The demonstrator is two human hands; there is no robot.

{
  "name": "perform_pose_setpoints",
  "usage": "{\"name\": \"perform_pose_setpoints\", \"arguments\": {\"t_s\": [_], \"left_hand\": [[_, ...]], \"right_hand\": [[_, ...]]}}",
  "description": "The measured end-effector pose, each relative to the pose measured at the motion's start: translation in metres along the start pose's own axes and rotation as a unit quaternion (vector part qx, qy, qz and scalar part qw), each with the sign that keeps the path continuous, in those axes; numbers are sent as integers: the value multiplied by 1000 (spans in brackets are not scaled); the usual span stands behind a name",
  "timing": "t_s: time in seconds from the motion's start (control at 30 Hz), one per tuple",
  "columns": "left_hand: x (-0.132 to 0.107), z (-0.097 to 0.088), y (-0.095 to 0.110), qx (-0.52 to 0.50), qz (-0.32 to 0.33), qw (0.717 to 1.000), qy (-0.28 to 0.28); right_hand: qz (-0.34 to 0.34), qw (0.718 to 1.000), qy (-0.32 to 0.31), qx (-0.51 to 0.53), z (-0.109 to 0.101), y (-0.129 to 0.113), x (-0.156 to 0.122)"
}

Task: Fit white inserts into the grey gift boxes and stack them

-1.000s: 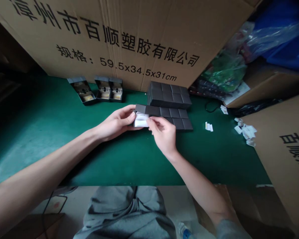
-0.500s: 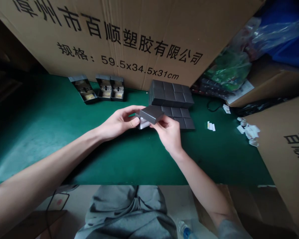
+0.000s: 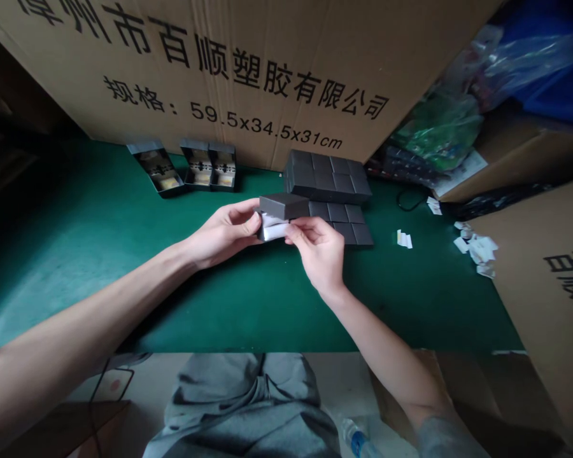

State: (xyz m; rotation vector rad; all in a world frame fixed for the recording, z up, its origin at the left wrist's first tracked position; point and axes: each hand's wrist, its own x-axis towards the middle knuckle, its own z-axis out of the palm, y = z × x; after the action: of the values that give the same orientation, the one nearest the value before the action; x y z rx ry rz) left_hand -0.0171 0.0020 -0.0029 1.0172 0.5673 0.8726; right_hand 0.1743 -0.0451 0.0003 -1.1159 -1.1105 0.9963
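Left hand (image 3: 224,234) curls closed around the near end of a dark grey box (image 3: 282,206), thumb against the white paper insert (image 3: 272,228) beneath it, steadying both while my right hand (image 3: 318,249) pinches that insert between thumb and fingers. Compared with half a second ago, the box sits level rather than tilted up. Just past my right hand lie rows of closed dark boxes (image 3: 339,222), and farther off, open boxes (image 3: 157,168) stand before a printed cardboard carton (image 3: 219,63).

Room to pass along the near part of the green worktop (image 3: 100,299); in the way farther back, stacked dark boxes (image 3: 328,178), 3 open boxes (image 3: 186,165) and a cardboard carton (image 3: 229,76).
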Motion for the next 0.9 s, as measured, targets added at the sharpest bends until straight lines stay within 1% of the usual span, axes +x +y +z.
{"name": "perform_pose_setpoints", "arguments": {"t_s": [0.13, 0.23, 0.37, 0.53, 0.77, 0.9], "left_hand": [[0, 1, 2, -19, -6, 1000, 3], [0, 1, 2, -25, -4, 1000, -2], [1, 1, 0, -25, 0, 1000, -6], [2, 0, 0, -14, -1, 1000, -15], [2, 1, 0, 0, 25, 1000, 11], [1, 1, 0, -1, 24, 1000, 5]], "right_hand": [[2, 1000, -1, 0, 1, 0, 0], [14, 1000, -22, -11, 2, 0, -1], [40, 998, -47, 2, 3, 3, -1], [58, 998, -38, -1, 3, 6, -1], [87, 995, -12, 38, 5, 4, -1], [92, 995, -16, 43, 6, 6, -2]]}}
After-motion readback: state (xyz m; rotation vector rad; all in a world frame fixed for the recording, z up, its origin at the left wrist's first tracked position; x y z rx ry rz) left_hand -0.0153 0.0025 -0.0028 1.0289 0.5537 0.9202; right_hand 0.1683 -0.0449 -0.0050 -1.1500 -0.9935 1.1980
